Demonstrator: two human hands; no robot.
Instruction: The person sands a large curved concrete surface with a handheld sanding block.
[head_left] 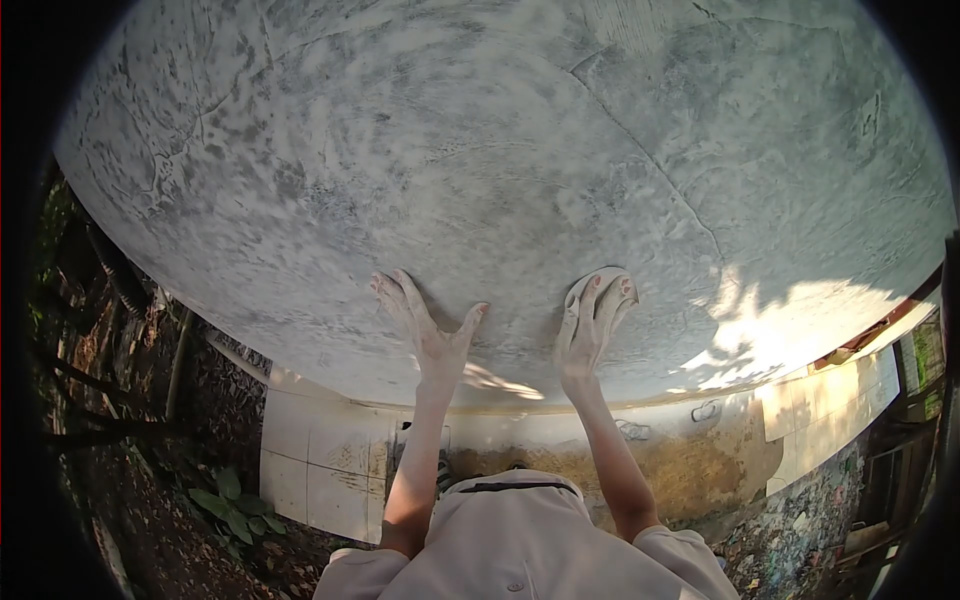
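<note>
A big grey, patchy plastered wall [500,150] fills most of the head view. My left hand [425,325] lies flat against it with fingers spread and holds nothing. My right hand [590,325] presses a small pale pad [603,285], like a sanding sheet or cloth, flat onto the wall, its fingers laid over it. Both forearms reach up from my light shirt at the bottom.
A thin crack [650,160] runs across the plaster at upper right. Sunlight patches [780,330] fall on the lower right of the wall. Below is a tiled base [320,460], dirt and plants [235,500] at left, rubble [800,530] at right.
</note>
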